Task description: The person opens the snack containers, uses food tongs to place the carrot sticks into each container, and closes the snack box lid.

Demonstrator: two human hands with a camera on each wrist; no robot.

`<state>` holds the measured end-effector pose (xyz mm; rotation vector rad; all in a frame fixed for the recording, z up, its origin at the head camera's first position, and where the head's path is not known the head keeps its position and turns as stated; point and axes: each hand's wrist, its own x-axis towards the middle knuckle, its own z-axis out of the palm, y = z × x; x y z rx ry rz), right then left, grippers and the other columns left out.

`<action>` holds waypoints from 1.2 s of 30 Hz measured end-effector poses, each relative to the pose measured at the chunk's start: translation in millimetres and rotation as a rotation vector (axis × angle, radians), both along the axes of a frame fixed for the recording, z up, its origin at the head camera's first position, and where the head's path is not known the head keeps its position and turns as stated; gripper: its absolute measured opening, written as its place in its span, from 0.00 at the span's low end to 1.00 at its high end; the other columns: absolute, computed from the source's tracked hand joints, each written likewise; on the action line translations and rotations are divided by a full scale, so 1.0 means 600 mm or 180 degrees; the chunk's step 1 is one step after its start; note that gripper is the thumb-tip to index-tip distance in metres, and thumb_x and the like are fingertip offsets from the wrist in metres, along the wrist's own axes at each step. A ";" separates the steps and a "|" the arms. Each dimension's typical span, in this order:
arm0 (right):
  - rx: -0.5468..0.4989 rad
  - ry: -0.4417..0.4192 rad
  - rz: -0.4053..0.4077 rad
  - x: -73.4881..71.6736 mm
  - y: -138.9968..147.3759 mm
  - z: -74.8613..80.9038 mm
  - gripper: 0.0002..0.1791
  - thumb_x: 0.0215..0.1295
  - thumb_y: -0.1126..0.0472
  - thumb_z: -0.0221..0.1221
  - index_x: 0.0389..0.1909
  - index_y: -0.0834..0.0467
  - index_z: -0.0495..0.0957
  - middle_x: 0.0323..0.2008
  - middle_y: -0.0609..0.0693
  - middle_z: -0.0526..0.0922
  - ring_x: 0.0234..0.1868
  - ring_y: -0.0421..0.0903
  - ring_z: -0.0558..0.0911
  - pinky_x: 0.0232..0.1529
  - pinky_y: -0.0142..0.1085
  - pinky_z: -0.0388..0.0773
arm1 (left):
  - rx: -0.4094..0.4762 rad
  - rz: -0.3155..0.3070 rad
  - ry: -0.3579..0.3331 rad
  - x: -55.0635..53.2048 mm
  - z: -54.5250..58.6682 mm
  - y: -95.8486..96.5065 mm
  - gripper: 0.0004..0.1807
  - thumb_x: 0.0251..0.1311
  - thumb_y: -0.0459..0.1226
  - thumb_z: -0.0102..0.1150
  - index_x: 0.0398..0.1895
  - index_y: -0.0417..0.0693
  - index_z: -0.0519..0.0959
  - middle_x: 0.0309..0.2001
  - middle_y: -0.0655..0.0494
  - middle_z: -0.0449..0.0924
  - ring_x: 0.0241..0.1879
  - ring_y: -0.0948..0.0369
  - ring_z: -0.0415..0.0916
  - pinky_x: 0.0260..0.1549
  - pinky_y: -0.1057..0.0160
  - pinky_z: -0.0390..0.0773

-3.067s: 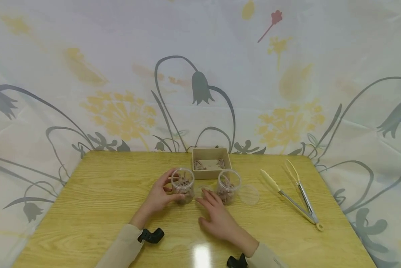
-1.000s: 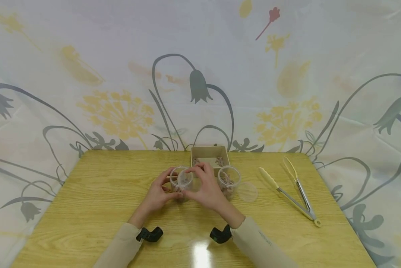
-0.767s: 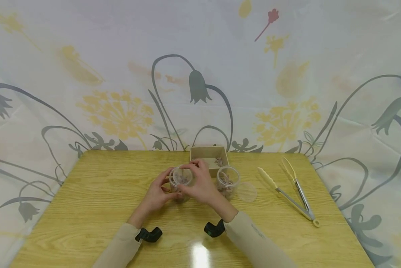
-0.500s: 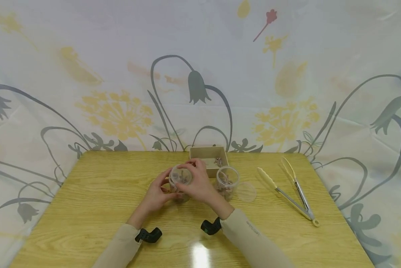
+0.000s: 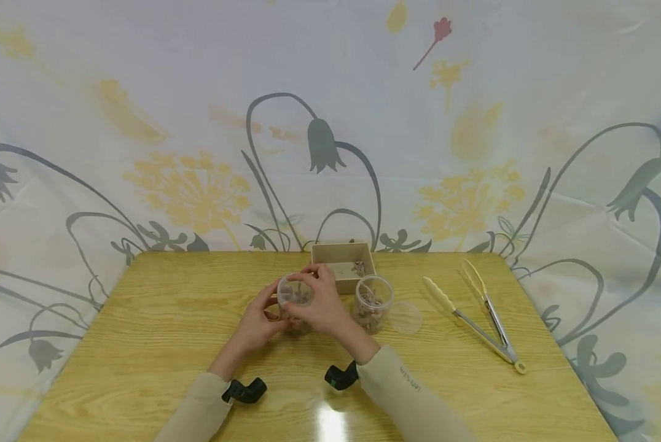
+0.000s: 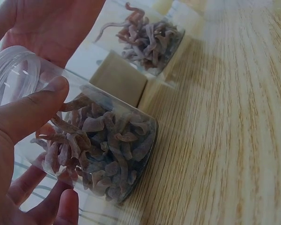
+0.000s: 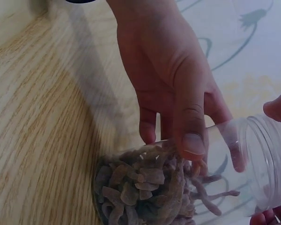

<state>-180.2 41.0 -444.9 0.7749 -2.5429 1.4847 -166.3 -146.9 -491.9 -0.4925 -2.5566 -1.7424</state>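
My left hand (image 5: pixel 257 322) grips the body of a clear plastic jar (image 6: pixel 110 145), its thumb along one side and fingers around the other. Brownish-grey dried strips (image 7: pixel 145 187) fill the jar's lower part. On the jar's mouth sits a clear lid (image 5: pixel 295 290), which my right hand (image 5: pixel 324 307) holds by its edge between thumb and fingers. How tightly the lid sits is not clear. Just right of my right hand stands a second, similar jar (image 5: pixel 372 308), open at the top and holding the same strips.
Behind the jars is a beige box (image 5: pixel 348 286) with a few strips inside. A clear round lid (image 5: pixel 406 317) lies flat beside the second jar. Farther right, spread tongs (image 5: pixel 493 331) with cream tips lie on the wooden table (image 5: pixel 159 325).
My right hand has come up from the tabletop between the jars, bringing a lid over to the left jar and onto its mouth. My left hand has kept its hold.
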 end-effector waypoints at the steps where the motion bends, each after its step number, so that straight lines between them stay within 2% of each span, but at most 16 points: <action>1: -0.0007 -0.0009 -0.0008 0.001 -0.001 0.000 0.23 0.57 0.58 0.71 0.53 0.59 0.82 0.55 0.55 0.66 0.56 0.54 0.62 0.51 0.50 0.68 | 0.0001 0.0006 -0.0009 0.000 -0.001 0.000 0.48 0.51 0.30 0.75 0.76 0.45 0.60 0.69 0.43 0.65 0.59 0.42 0.72 0.43 0.52 0.80; 7: -0.0020 0.0009 -0.0054 0.001 -0.008 0.001 0.23 0.57 0.57 0.72 0.53 0.59 0.82 0.55 0.56 0.66 0.56 0.54 0.62 0.52 0.50 0.69 | 0.0059 0.0043 -0.0061 -0.002 -0.003 -0.002 0.48 0.51 0.30 0.75 0.76 0.48 0.61 0.69 0.44 0.66 0.60 0.43 0.72 0.43 0.54 0.81; 13: -0.0018 0.0070 -0.0100 0.002 -0.010 -0.003 0.23 0.55 0.58 0.73 0.52 0.60 0.83 0.54 0.56 0.66 0.56 0.54 0.62 0.53 0.50 0.68 | 0.0150 0.0014 -0.0099 -0.002 -0.004 -0.002 0.48 0.51 0.28 0.75 0.75 0.47 0.62 0.70 0.44 0.65 0.61 0.42 0.71 0.45 0.52 0.81; 16: -0.0054 0.0071 -0.0126 0.002 -0.010 -0.007 0.23 0.55 0.58 0.73 0.52 0.60 0.83 0.54 0.56 0.66 0.57 0.54 0.62 0.54 0.51 0.69 | 0.0239 -0.0035 -0.0141 -0.003 -0.006 -0.002 0.47 0.51 0.26 0.74 0.75 0.46 0.61 0.69 0.42 0.64 0.60 0.41 0.71 0.45 0.51 0.82; 22: -0.0228 0.0062 -0.0148 0.004 -0.006 -0.017 0.22 0.55 0.58 0.73 0.52 0.57 0.83 0.56 0.55 0.66 0.59 0.55 0.62 0.56 0.53 0.68 | 0.0394 -0.0211 -0.0242 -0.004 -0.006 0.001 0.46 0.53 0.24 0.71 0.75 0.43 0.60 0.66 0.36 0.67 0.56 0.40 0.74 0.41 0.58 0.83; 25: -0.0280 0.0132 -0.0142 0.003 -0.004 -0.023 0.22 0.56 0.59 0.73 0.52 0.56 0.83 0.55 0.55 0.66 0.59 0.55 0.62 0.56 0.52 0.68 | 0.0308 -0.0240 -0.0306 -0.006 -0.008 0.004 0.48 0.52 0.24 0.72 0.76 0.43 0.60 0.64 0.37 0.70 0.54 0.42 0.75 0.43 0.58 0.82; 31: -0.0309 0.0222 -0.0073 0.001 0.000 -0.023 0.23 0.57 0.58 0.73 0.53 0.57 0.82 0.56 0.56 0.67 0.58 0.54 0.63 0.55 0.52 0.69 | 0.0140 -0.0143 -0.0444 -0.007 -0.009 0.004 0.50 0.47 0.30 0.78 0.75 0.48 0.62 0.60 0.40 0.74 0.52 0.46 0.77 0.48 0.50 0.80; 36: -0.0130 0.0109 -0.0019 0.004 0.018 -0.005 0.27 0.60 0.56 0.71 0.60 0.56 0.79 0.61 0.58 0.68 0.65 0.57 0.65 0.61 0.58 0.67 | 0.0048 -0.0171 -0.0382 -0.002 -0.005 -0.001 0.48 0.48 0.35 0.79 0.73 0.50 0.65 0.63 0.43 0.72 0.59 0.43 0.71 0.56 0.41 0.72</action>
